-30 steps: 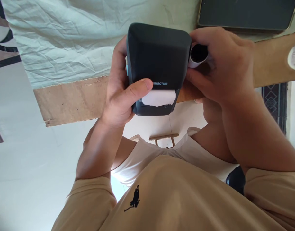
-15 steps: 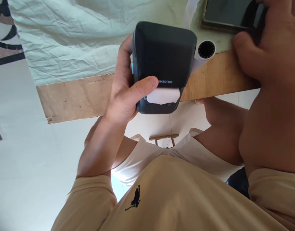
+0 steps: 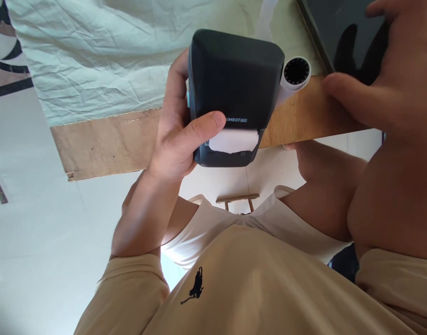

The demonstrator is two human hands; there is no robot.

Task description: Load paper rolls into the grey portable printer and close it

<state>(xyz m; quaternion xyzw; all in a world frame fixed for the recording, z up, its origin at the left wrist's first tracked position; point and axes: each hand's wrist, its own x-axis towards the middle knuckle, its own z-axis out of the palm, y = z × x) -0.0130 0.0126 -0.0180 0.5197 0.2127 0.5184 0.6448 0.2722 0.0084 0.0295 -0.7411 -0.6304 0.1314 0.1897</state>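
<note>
My left hand (image 3: pixel 178 125) is wrapped round a dark label printer (image 3: pixel 234 79), with the thumb on its front beside the lettering. A torn-edged white paper strip (image 3: pixel 234 140) sticks out of the printer's slot. At the upper right, my right hand (image 3: pixel 391 74) has its fingers spread over a phone or tablet (image 3: pixel 321 28) with a dark glossy screen. The thumb is at that device's near edge, and dark reflections of fingers show on the glass. Part of the device is hidden under the hand or cut off by the frame.
Beside the printer is a white roll (image 3: pixel 293 88) with a black ribbed core. A translucent strip (image 3: pixel 265 21) lies behind it. A pale green cloth (image 3: pixel 105 60) covers the wooden table (image 3: pixel 109 146), leaving its front edge bare. Below is a wooden stool-like frame (image 3: pixel 237 199).
The screen device has turned and come nearer to me, and my right hand has shifted slightly left and down with it. My left hand and the printer have barely moved.
</note>
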